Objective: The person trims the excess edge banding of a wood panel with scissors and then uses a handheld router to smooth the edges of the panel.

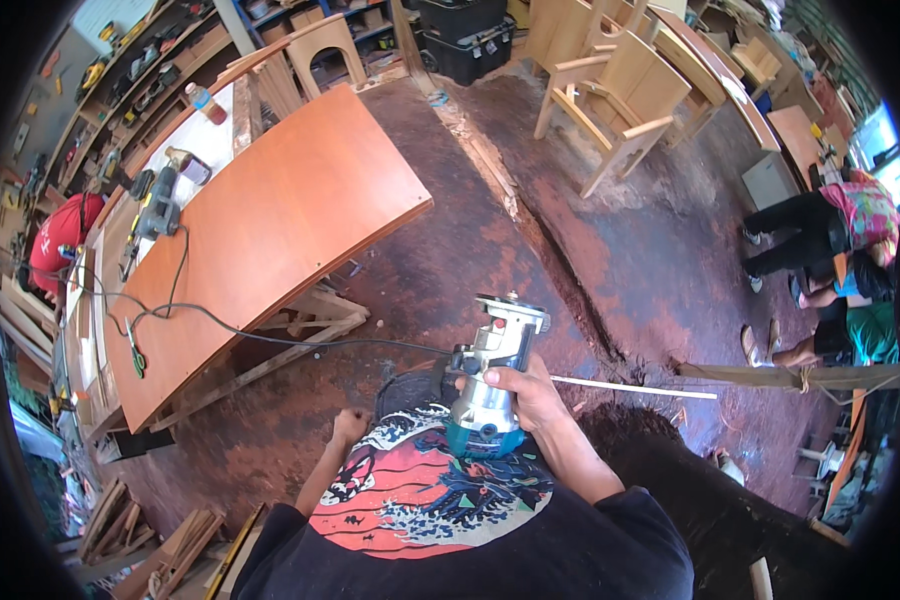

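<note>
In my right hand (pixel 532 392) is a silver and teal trim router (pixel 490 385), gripped round its body in front of my shirt. Its flat base points up and away from me, and the teal end is nearest my body. From the router a black cord (pixel 370 343) runs left onto a reddish-brown wooden panel (pixel 300 190). Low beside my left side, my left hand (pixel 350 425) is curled closed, apart from the router, with nothing visible in it. Green-handled scissors (pixel 138 360) lie on the panel's near left end.
A grey power tool (pixel 157 212), a dark bottle (pixel 188 165) and an orange-labelled bottle (pixel 205 103) are left on the bench. Wooden chairs (pixel 615 100) stand far right. People (pixel 860 215) work at the right; someone in red (pixel 62 240) is left. A wooden beam (pixel 790 377) crosses the right.
</note>
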Available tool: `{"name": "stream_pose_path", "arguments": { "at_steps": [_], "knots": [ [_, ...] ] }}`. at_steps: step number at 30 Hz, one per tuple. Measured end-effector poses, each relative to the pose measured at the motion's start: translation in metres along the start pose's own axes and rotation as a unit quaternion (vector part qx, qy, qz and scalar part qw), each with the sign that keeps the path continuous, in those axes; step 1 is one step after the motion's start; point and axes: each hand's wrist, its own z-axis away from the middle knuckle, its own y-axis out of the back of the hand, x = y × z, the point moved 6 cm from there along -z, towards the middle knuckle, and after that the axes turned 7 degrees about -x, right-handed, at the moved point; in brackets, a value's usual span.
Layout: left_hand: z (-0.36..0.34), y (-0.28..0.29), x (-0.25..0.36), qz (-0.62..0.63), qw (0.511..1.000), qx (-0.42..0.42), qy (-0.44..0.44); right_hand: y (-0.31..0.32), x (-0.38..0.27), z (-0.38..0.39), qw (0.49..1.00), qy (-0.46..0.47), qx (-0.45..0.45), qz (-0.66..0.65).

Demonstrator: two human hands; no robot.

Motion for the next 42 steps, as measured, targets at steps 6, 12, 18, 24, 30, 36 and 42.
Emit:
{"name": "stream_pose_path", "arguments": {
  "at_steps": [6,12,18,24,30,36,42],
  "knots": [
    [0.001,-0.087,-0.120,-0.050,0.992,-0.085,0.081,-0.002,0.007,-0.010,1.000,0.001,-0.016,0.022],
    [-0.050,-0.138,-0.132,-0.049,0.997,-0.053,0.033,-0.003,0.010,-0.012,0.999,-0.009,-0.020,0.029],
    [-0.079,-0.120,-0.095,-0.032,0.999,0.010,-0.023,0.004,0.010,-0.011,1.000,-0.007,-0.014,0.019],
    [-0.021,-0.052,-0.035,0.034,0.999,0.016,-0.020,-0.002,0.011,-0.006,1.000,-0.012,-0.004,0.007],
    [-0.018,-0.054,-0.049,-0.029,0.999,-0.003,0.026,-0.004,0.012,-0.001,1.000,-0.001,-0.001,0.010],
    [-0.016,-0.067,-0.058,0.022,0.999,0.003,0.025,-0.011,0.011,-0.004,1.000,0.006,-0.011,0.022],
    [-0.003,-0.073,-0.054,0.067,0.997,0.023,0.031,-0.028,0.007,-0.022,0.999,-0.003,-0.045,0.031]
  ]
}}
